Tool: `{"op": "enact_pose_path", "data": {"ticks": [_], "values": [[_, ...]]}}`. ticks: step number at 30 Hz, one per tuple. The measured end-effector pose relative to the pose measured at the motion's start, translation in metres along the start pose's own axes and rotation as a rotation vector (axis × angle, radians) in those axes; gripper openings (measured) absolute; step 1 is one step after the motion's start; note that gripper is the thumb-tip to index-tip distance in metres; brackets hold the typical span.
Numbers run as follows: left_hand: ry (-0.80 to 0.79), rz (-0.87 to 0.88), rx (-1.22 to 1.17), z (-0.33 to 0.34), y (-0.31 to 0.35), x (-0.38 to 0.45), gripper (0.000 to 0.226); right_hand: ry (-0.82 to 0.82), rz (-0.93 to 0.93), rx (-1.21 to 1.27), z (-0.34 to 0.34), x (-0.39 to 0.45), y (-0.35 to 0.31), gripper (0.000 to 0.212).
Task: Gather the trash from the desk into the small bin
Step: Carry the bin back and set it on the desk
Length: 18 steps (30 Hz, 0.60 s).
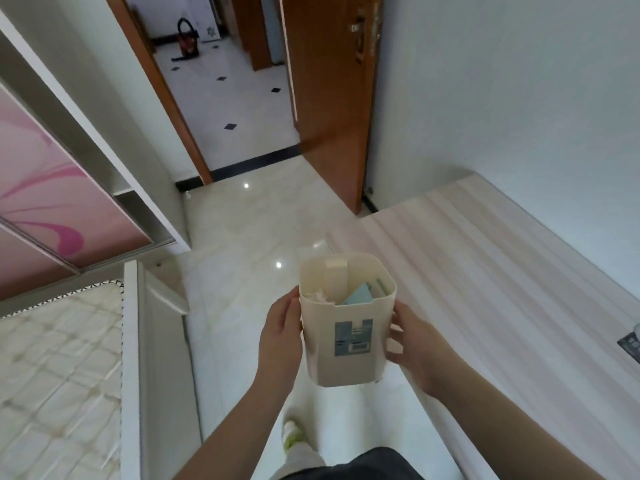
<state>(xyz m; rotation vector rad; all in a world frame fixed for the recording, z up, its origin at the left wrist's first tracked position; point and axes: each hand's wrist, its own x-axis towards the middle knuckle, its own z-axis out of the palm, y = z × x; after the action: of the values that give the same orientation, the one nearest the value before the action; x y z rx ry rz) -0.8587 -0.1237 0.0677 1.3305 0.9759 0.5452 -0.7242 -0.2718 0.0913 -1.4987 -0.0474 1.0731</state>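
I hold a small cream plastic bin (325,355) in the air in front of me, over the floor beside the desk. My left hand (280,337) grips its left wall and my right hand (412,344) grips its right wall. A grey label with a barcode faces me on the bin's front. Inside the bin lie crumpled white paper (320,296), a light blue piece (358,296) and a greenish card (379,285). The pale wood-grain desk (491,278) stretches to the right of the bin.
A dark object (629,342) sits at the desk's right edge, partly cut off. A bed with a quilted mattress (59,362) lies to the left. A wardrobe with pink sliding doors (45,195) stands behind it. An open brown door (332,98) leads to a tiled hallway. Glossy floor runs between bed and desk.
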Motion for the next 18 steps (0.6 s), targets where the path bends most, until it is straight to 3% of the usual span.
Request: {"op": "enact_pose_path", "data": {"ticks": [9, 14, 18], "values": [[-0.186, -0.058, -0.202, -0.096, 0.030, 0.090, 0.040, -0.056, -0.010, -0.063, 0.111, 0.062, -0.038, 0.026], [-0.239, -0.007, -0.134, -0.109, 0.040, 0.121, 0.041, -0.025, 0.020, -0.004, 0.130, 0.088, -0.046, 0.023], [-0.315, -0.076, -0.080, -0.093, 0.045, 0.149, 0.041, 0.035, 0.008, -0.011, 0.123, 0.112, -0.061, 0.026]]}}
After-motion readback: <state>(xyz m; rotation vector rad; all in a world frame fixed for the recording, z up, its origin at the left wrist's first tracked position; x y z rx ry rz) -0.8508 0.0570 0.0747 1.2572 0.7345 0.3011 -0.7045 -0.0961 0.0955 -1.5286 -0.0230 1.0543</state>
